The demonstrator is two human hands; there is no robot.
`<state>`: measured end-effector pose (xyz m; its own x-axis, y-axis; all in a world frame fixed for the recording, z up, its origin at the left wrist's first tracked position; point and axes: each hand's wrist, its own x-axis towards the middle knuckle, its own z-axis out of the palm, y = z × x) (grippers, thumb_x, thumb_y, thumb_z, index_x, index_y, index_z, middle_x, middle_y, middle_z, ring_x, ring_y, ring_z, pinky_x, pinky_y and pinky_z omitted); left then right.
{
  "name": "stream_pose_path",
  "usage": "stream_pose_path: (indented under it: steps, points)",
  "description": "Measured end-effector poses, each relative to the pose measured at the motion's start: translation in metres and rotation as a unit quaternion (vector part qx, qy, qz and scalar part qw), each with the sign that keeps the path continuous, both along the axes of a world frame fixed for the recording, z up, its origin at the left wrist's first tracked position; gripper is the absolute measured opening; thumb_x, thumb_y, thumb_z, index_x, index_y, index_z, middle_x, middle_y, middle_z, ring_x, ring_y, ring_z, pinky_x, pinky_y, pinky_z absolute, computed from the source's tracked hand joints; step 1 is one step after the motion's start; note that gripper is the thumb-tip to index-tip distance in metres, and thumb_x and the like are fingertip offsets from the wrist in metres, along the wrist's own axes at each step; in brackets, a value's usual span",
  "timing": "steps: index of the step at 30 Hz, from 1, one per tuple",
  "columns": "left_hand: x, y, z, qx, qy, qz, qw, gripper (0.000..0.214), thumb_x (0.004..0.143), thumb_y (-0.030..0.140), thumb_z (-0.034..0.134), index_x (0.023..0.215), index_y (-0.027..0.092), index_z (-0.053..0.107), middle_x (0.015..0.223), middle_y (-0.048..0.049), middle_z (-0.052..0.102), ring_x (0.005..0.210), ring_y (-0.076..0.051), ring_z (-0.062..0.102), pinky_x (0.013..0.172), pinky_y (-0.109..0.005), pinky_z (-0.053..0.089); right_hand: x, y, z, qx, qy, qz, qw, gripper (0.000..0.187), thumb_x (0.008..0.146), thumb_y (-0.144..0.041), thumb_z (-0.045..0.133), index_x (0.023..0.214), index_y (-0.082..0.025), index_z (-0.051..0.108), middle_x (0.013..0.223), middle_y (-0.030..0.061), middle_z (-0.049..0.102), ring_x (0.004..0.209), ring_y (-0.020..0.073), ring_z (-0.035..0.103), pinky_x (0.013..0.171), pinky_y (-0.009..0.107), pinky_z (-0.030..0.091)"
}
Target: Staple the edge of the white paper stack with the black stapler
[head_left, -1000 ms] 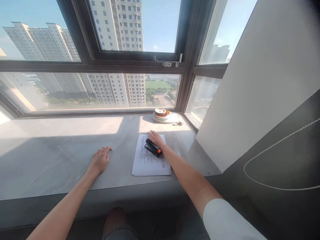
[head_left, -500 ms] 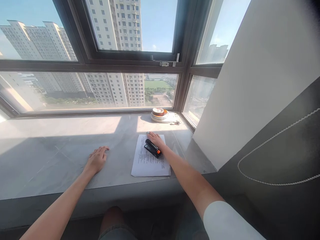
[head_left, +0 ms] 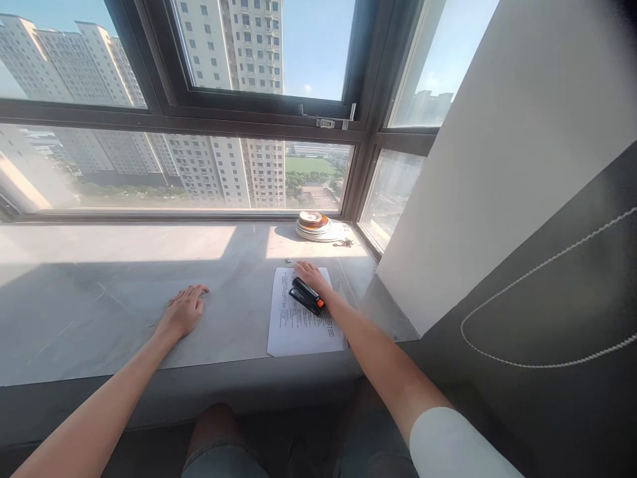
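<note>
A printed sheet of paper [head_left: 298, 338], possibly a thin stack, lies at the front of the stone sill. On top of it rests a black stapler [head_left: 307, 297] with an orange tip at its near right end. My right hand [head_left: 311, 276] lies flat over the paper's upper part, fingers stretched out, right beside the stapler; whether it touches the stapler I cannot tell. Just beyond the paper is a tiny grey-green object [head_left: 287, 261], too small to name. My left hand [head_left: 184, 311] rests palm down on the bare sill, open, left of the paper.
A stack of round, coiled-looking items [head_left: 314, 227] sits by the window corner, with a small dark tangle [head_left: 344, 243] beside it. Dark window frames [head_left: 318, 133] border the sill behind. A white wall [head_left: 448, 166] and a hanging bead chain [head_left: 522, 366] are on the right.
The paper, stapler and my right hand have shifted slightly right along the sill. The tiny object stayed behind, now clear of my fingertips. My view has turned slightly.
</note>
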<state>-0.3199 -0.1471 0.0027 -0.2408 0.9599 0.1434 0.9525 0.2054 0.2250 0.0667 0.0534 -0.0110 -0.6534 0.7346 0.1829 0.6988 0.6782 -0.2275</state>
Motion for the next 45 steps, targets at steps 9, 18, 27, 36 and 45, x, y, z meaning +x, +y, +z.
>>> stream_pose_path:
  steps: [9,18,27,36,45]
  points:
    - [-0.006,0.001,-0.008,0.019,0.026,0.000,0.999,0.041,0.098,0.032,0.039,0.130,0.026,0.064,0.140,-0.0136,0.069,0.132,-0.038,0.062,0.108,-0.053,0.051,-0.003,0.003,0.001,0.033,-0.011,-0.005,0.999,0.031,0.114,-0.029,0.045,0.135,-0.021,0.067,0.142,0.0166,0.061,0.130,0.0312,0.056,0.107,0.047,0.049]
    - [0.024,0.019,0.001,0.067,0.000,0.015,0.998,0.027,0.096,0.023,0.041,0.105,0.022,0.067,0.115,-0.0169,0.072,0.116,-0.041,0.066,0.101,-0.061,0.053,-0.005,0.006,-0.001,0.042,-0.022,0.000,0.999,0.030,0.112,-0.026,0.047,0.136,-0.022,0.065,0.141,0.0169,0.060,0.126,0.0329,0.055,0.103,0.047,0.050]
    - [0.133,0.181,0.011,0.118,-0.082,-0.245,0.959,0.052,0.097,0.005,0.038,0.124,0.024,0.077,0.143,-0.0100,0.070,0.137,-0.027,0.062,0.113,-0.045,0.055,-0.007,0.018,-0.009,0.062,-0.026,0.026,0.997,0.032,0.113,-0.036,0.052,0.141,-0.026,0.062,0.145,0.0146,0.061,0.128,0.0320,0.055,0.102,0.047,0.052]
    - [0.114,0.197,0.007,0.032,-0.079,-0.238,0.968,0.033,0.100,0.024,0.055,0.117,0.026,0.084,0.133,-0.0074,0.078,0.123,-0.029,0.071,0.101,-0.040,0.057,0.002,0.017,-0.007,0.038,-0.028,0.030,0.998,0.037,0.113,-0.039,0.053,0.147,-0.028,0.059,0.151,0.0149,0.057,0.133,0.0342,0.054,0.107,0.051,0.049]
    - [0.063,0.183,0.021,-0.025,-0.076,-0.120,0.990,0.021,0.091,0.020,0.057,0.092,0.025,0.077,0.101,-0.0059,0.079,0.093,-0.026,0.072,0.078,-0.034,0.051,0.000,0.021,-0.004,0.010,-0.014,0.009,1.000,0.037,0.113,-0.037,0.049,0.147,-0.025,0.060,0.151,0.0176,0.056,0.132,0.0366,0.052,0.106,0.056,0.048]
